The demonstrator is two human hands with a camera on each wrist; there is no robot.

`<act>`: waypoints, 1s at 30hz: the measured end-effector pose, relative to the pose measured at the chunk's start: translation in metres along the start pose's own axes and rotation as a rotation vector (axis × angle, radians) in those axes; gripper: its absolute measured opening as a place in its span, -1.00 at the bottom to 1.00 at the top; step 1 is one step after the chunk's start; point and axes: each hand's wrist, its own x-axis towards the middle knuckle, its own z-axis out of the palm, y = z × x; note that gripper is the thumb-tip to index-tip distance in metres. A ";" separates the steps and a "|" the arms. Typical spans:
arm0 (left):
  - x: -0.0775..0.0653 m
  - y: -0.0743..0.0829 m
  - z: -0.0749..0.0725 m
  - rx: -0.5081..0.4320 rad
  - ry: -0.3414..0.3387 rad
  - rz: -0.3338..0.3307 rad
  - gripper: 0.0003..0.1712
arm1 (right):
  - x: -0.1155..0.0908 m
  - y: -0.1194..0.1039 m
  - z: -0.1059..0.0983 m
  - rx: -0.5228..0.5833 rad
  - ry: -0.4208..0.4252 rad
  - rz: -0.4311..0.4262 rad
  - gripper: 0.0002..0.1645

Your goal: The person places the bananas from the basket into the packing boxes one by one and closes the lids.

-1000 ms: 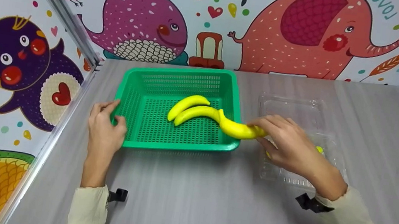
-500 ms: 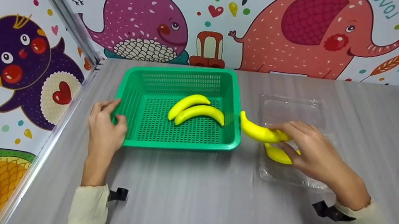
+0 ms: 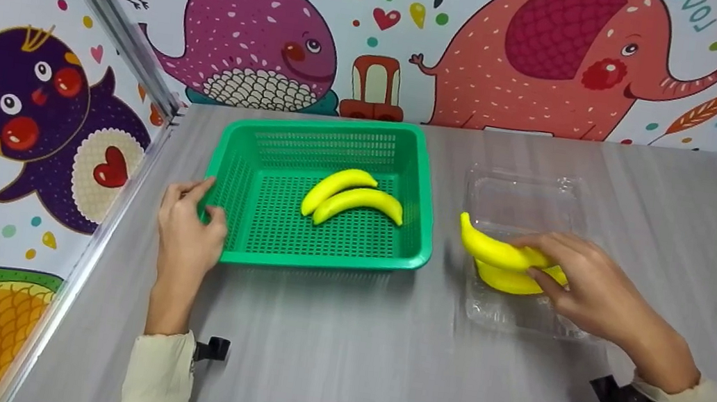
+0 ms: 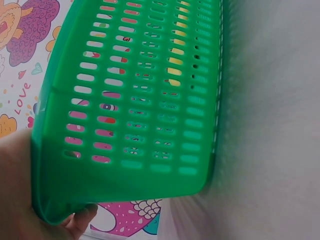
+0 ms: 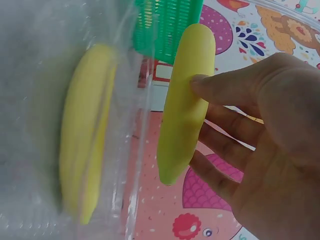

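Note:
My right hand [image 3: 582, 281] pinches a yellow banana [image 3: 499, 250] between thumb and fingers, above a clear plastic clamshell box [image 3: 490, 311]. Another banana [image 3: 509, 280] lies in that box, partly covered by the held one in the head view. The right wrist view shows the held banana [image 5: 187, 110] higher than the box wall, thumb on one side and fingertips on the other. My left hand [image 3: 192, 227] grips the left rim of a green plastic basket [image 3: 321, 267]. Two bananas [image 3: 358, 204] lie side by side on the basket's floor.
The clamshell's lid [image 3: 527, 200] lies folded back toward the rear wall. Basket and box stand apart on a grey wood-grain table [image 3: 335, 366]. Cartoon-printed panels [image 3: 262, 40] close off the back and left, with a metal post [image 3: 104, 11] in the left corner.
My right hand has carried the banana rightward from over the basket's right rim to over the clear box. The left hand and the basket have stayed put.

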 end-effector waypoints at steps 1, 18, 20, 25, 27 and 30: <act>0.000 0.000 0.000 0.001 0.001 -0.001 -0.44 | -0.001 0.001 0.000 0.002 -0.002 0.002 -0.36; -0.001 -0.001 -0.001 0.000 0.011 0.003 -0.44 | -0.021 0.019 0.001 -0.032 -0.039 0.058 -0.35; -0.001 -0.001 -0.001 0.001 0.010 0.002 -0.43 | -0.022 0.021 0.002 -0.033 -0.036 0.051 -0.34; -0.001 0.000 -0.001 0.001 0.007 -0.001 -0.43 | -0.023 0.024 0.004 -0.029 -0.045 0.051 -0.32; -0.001 0.000 -0.001 0.000 0.003 -0.004 -0.43 | -0.023 0.026 0.005 -0.024 -0.052 0.054 -0.32; -0.001 0.000 -0.001 0.001 0.000 -0.008 -0.43 | -0.024 0.029 0.006 -0.020 -0.059 0.054 -0.34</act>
